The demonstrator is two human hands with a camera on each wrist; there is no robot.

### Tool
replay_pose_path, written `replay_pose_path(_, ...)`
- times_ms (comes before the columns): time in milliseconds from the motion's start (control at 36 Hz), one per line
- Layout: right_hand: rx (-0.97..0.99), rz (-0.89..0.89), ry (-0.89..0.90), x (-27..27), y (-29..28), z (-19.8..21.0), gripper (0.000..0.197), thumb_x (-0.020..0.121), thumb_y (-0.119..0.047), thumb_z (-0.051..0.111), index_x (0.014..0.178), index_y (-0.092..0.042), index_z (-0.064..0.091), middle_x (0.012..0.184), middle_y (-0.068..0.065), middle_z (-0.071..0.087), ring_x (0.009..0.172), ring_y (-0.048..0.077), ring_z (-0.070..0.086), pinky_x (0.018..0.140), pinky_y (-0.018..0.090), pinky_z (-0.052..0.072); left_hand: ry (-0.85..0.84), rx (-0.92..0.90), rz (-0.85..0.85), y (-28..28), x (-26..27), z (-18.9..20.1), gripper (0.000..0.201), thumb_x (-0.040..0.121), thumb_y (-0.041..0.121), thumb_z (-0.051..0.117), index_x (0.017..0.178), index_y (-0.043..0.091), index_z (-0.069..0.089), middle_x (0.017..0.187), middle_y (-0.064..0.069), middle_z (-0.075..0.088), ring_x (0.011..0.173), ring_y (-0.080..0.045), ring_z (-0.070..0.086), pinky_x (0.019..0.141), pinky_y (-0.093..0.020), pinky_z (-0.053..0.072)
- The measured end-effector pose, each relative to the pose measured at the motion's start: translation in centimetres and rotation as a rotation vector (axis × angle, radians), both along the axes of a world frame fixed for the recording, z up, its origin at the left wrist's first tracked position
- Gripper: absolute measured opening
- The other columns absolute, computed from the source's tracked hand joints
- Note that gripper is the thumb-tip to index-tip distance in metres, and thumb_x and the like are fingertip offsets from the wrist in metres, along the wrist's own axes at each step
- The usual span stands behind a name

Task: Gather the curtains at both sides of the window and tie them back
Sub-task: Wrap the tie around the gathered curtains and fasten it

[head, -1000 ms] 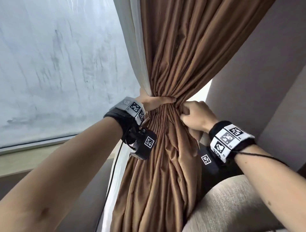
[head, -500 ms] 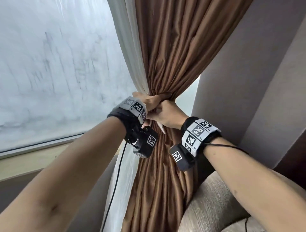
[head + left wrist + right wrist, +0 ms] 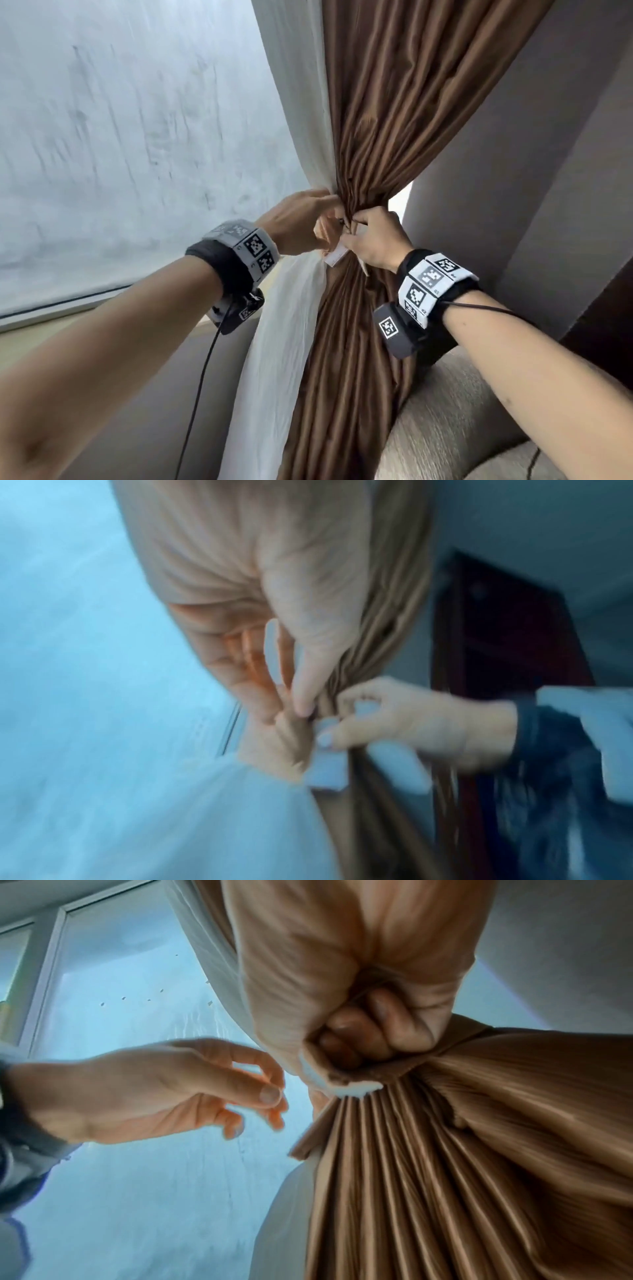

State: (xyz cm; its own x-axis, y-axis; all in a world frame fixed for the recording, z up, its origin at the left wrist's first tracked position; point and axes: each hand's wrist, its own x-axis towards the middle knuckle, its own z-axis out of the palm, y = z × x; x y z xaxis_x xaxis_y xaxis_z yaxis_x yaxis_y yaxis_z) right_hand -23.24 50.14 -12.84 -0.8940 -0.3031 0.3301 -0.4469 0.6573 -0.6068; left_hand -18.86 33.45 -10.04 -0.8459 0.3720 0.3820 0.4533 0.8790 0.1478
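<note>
A brown pleated curtain (image 3: 376,120) is bunched into a narrow waist, and a white sheer curtain (image 3: 294,102) hangs along its left side. A brown tie-back band with a white-backed end (image 3: 335,256) wraps that waist. My right hand (image 3: 363,229) grips the band's end in curled fingers at the front of the bundle; the right wrist view shows those fingers (image 3: 377,1026) closed on the band (image 3: 346,1081). My left hand (image 3: 308,219) is at the waist's left side. In the right wrist view the left hand (image 3: 205,1091) has loosely curled fingers with nothing in them, a small gap from the folds.
The hazy window pane (image 3: 120,137) and its sill (image 3: 51,329) fill the left. A grey wall (image 3: 513,171) stands right of the curtain, and a grey upholstered seat back (image 3: 445,411) is below my right forearm. A black cable (image 3: 202,377) hangs from my left wrist.
My right hand moved from the bundle's right side to its front and took hold of the band's end. My left hand loosened its grip round the waist.
</note>
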Motion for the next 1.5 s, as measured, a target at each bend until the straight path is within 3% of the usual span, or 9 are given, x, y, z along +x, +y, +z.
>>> replay_pose_path(194,-0.036,-0.114,0.069,-1.1,0.4,-0.5,0.026,0.077,-0.025,0.066,0.056,-0.018,0.054,0.062,-0.005,0.059,0.071,0.018,0.058,0.063,0.024,0.042,0.270,-0.288,-0.102,0.1,-3.4,-2.3,0.083,0.058,0.057,0.083,0.120,0.007,0.060,0.120,-0.011,0.061,0.112,-0.029,0.055,0.091,-0.041,0.048)
replay_pose_path(472,-0.077,-0.285,0.154,-2.8,0.3,-1.4,0.038,0.077,-0.028,0.068,0.051,-0.017,0.042,0.056,-0.005,0.048,0.068,0.028,0.053,0.064,0.036,0.047,0.337,-0.375,-0.166,1.2,-7.4,-2.0,0.082,0.045,0.066,0.082,0.100,0.007,0.063,0.101,-0.008,0.065,0.100,-0.029,0.057,0.084,-0.039,0.048)
replay_pose_path(722,-0.094,-0.380,0.145,-2.8,-0.9,-1.4,0.040,0.075,-0.036,0.071,0.051,-0.019,0.043,0.059,-0.004,0.050,0.066,0.020,0.051,0.062,0.033,0.045,0.338,-0.344,-0.138,0.7,-8.7,-2.7,0.064,0.068,0.058,0.076,0.116,0.020,0.057,0.118,-0.003,0.058,0.118,-0.026,0.046,0.102,-0.041,0.031)
replay_pose_path(917,-0.061,-0.442,0.113,-1.8,-1.8,-0.8,0.039,0.077,-0.033,0.068,0.055,-0.016,0.040,0.067,0.008,0.057,0.077,0.035,0.060,0.066,0.035,0.047,0.228,-0.356,-0.079,0.8,-8.3,-3.1,0.058,0.080,0.050,0.071,0.115,0.014,0.042,0.114,-0.006,0.066,0.126,-0.028,0.041,0.115,-0.048,0.013)
replay_pose_path(1083,-0.108,-0.480,0.199,0.8,-1.3,-0.2,0.049,0.071,-0.032,0.081,0.091,-0.014,0.040,0.072,0.008,0.057,0.069,0.026,0.044,0.060,0.029,0.023,0.164,-0.266,-0.127,1.0,-7.7,-3.3,0.053,0.079,0.045,0.070,0.097,0.018,0.028,0.107,-0.008,0.068,0.114,-0.030,0.048,0.095,-0.044,0.026)
replay_pose_path(1250,-0.113,-0.392,0.115,3.6,0.2,1.3,0.023,0.079,-0.034,0.076,0.076,-0.014,0.065,0.053,-0.004,0.061,0.049,-0.006,0.056,0.057,0.009,0.040,0.085,-0.182,-0.184,0.9,-7.2,-2.5,0.053,0.075,0.038,0.076,0.096,0.018,0.031,0.082,-0.005,0.059,0.082,-0.027,0.051,0.075,-0.035,0.026)
replay_pose_path(1278,-0.131,-0.373,0.031,3.8,0.4,1.4,0.023,0.082,-0.032,0.074,0.074,-0.011,0.068,0.055,-0.003,0.065,0.049,-0.005,0.060,0.059,0.011,0.048,0.074,-0.185,-0.193,0.9,-7.1,-2.2,0.053,0.074,0.037,0.077,0.099,0.016,0.035,0.081,-0.005,0.056,0.080,-0.028,0.051,0.073,-0.034,0.029)
replay_pose_path(1361,-0.208,-0.255,-0.194,4.4,1.1,2.0,0.006,0.082,-0.004,0.065,0.082,-0.001,0.071,0.072,0.012,0.074,0.068,0.019,0.074,0.075,0.037,0.061,0.036,-0.170,-0.210,1.0,-6.7,-1.7,0.057,0.073,0.032,0.079,0.109,0.008,0.042,0.082,-0.007,0.053,0.078,-0.028,0.051,0.065,-0.031,0.033)
replay_pose_path(1500,-0.090,-0.204,-0.248,5.0,1.8,2.7,0.022,0.079,0.012,0.059,0.083,-0.006,0.071,0.083,0.012,0.075,0.078,0.016,0.074,0.075,0.034,0.060,-0.015,-0.100,-0.223,1.0,-6.6,-1.5,0.057,0.072,0.026,0.082,0.109,0.005,0.044,0.084,-0.007,0.057,0.078,-0.027,0.055,0.062,-0.030,0.038)
